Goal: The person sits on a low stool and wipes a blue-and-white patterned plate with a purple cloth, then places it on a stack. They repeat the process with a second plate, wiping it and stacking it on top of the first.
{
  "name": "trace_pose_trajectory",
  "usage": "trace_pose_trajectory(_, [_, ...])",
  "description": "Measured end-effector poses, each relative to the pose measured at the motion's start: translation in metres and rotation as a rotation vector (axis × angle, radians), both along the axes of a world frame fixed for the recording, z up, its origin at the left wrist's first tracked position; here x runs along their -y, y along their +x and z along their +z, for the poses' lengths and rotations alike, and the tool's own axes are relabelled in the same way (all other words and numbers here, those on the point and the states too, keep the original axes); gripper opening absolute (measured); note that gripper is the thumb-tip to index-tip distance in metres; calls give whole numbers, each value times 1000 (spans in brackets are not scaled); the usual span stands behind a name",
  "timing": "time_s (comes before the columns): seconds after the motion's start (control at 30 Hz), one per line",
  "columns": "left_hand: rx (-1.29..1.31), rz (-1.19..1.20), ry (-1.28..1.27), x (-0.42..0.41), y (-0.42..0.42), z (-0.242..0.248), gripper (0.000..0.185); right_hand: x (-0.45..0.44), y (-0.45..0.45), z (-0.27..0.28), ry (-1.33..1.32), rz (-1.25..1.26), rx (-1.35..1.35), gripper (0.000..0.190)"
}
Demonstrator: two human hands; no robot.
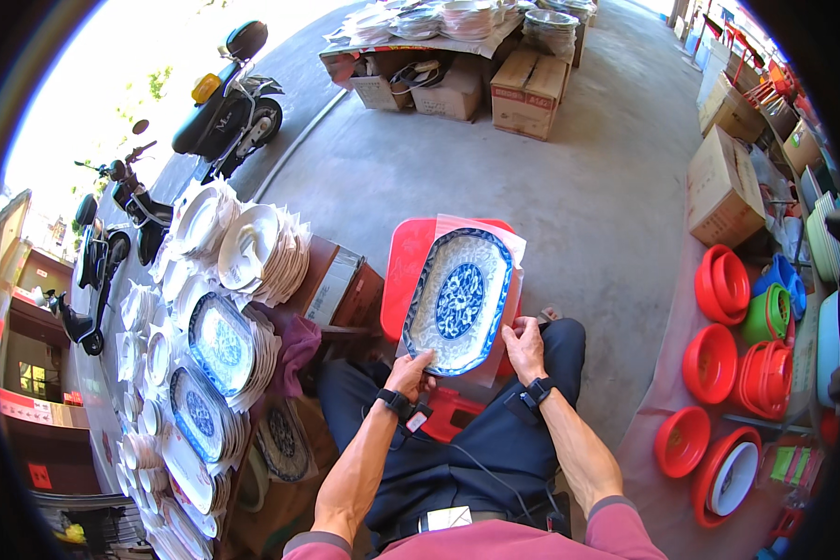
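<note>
A blue-and-white patterned rectangular ceramic plate (460, 301) with rounded corners lies face up before me, above a red plastic stool (400, 276). My left hand (411, 374) holds its near left corner, thumb over the rim and fingers beneath. Under the plate, a thin whitish paper sheet (514, 245) sticks out at the far and right sides. My right hand (525, 343) pinches the sheet's edge by the plate's near right side. How far those fingers reach under the plate is hidden.
At left, a table bears stacked plates with paper between them (266, 252), more blue-patterned plates (199, 413) and a purple cloth (299, 346). Red plastic basins (710, 364) line the right. Cardboard boxes (528, 91) stand ahead under another table; parked scooters (231, 105) are at far left.
</note>
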State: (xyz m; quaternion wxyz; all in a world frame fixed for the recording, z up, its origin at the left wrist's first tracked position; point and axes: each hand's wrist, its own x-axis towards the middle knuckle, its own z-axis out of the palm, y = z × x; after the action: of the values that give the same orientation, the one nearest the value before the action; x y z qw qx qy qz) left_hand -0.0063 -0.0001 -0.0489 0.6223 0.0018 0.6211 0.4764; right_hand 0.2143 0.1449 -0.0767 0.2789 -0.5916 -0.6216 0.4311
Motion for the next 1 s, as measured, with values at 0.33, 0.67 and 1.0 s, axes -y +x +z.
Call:
trace_pose_trajectory(0.33, [41, 78, 117, 0, 4, 13, 15, -14, -7, -13, 215, 3, 150, 34])
trace_pose_trajectory(0.67, [58, 138, 198, 8, -22, 30, 13, -23, 9, -7, -29, -106, -154, 22])
trace_pose_trajectory(1.0, [-7, 182, 129, 6, -45, 14, 12, -36, 29, 20, -134, -110, -341, 21])
